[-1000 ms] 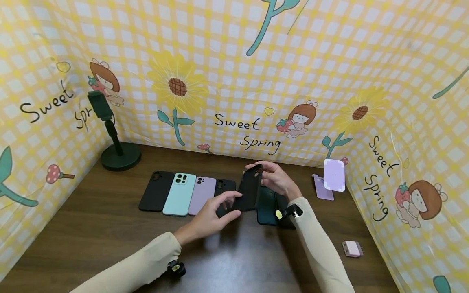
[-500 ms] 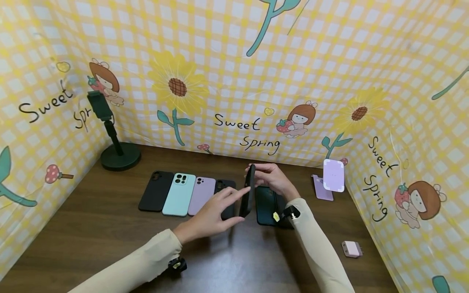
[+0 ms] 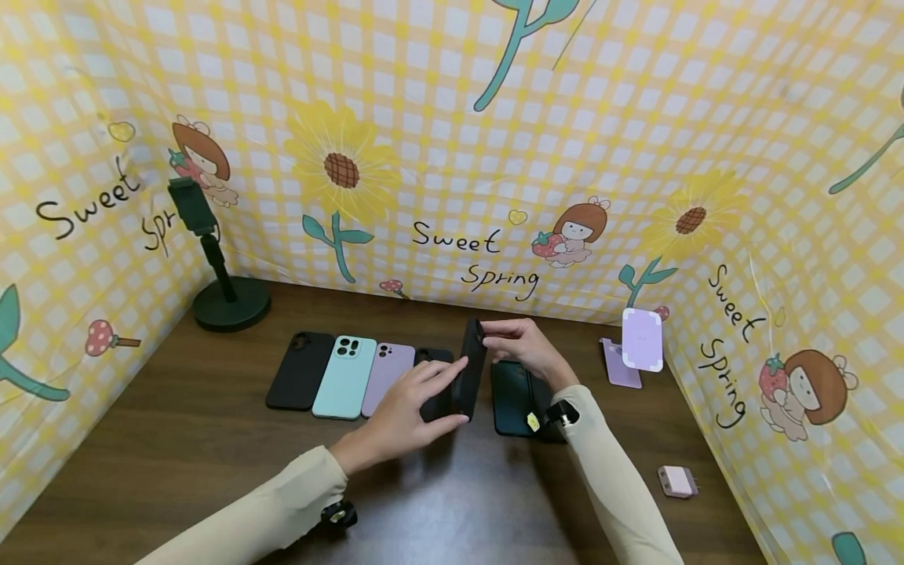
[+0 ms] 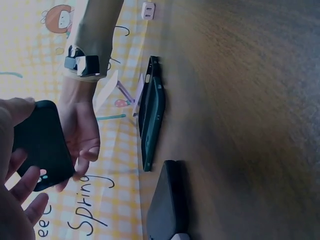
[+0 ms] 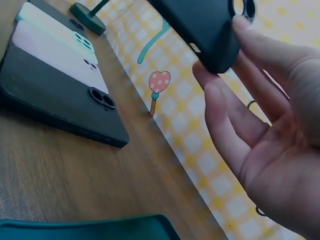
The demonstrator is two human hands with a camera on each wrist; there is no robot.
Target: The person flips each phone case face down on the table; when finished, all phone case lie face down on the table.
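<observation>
A black phone case (image 3: 469, 373) is held up on edge above the table, between both hands. Its camera cutouts show at the far end in the left wrist view. My right hand (image 3: 526, 349) pinches that end with thumb and fingertips. On the near side my left hand (image 3: 406, 408) holds the case, thumb at the lower end and fingers along its face. Just left of it lies another black case (image 5: 60, 92), partly behind the left hand in the head view. A dark green case (image 3: 512, 400) lies under the right wrist, overlapping a dark case beside it.
Leftward in the row are a lilac case (image 3: 390, 373), a mint case (image 3: 346, 380) and a black case (image 3: 300, 373). A dark green stand (image 3: 229, 302) is at back left. On the right are a lilac stand (image 3: 641, 341) and a pink charger (image 3: 676, 481).
The held case has turned from showing its broad face through edge-on to its present angle, shifting left. The right hand has moved slightly left with it; the left hand keeps close to it.
</observation>
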